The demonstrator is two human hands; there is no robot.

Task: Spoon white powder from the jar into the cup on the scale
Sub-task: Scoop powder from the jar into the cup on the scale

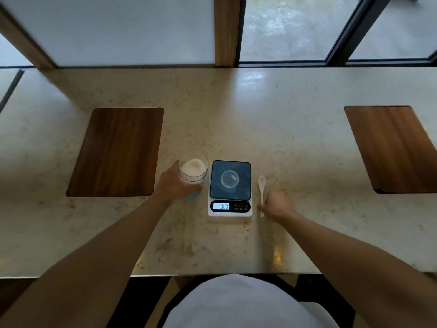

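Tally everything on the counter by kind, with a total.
Jar of white powder: 1
Clear cup: 1
Scale: 1
White spoon: 1
Wooden boards: 2
Total: 6

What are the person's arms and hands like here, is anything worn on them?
Both arms are bare along their whole visible length, with no sleeves showing. The left hand and the right hand are bare too: no gloves, and no watch, ring or band that I can make out. A white garment covers the torso below.
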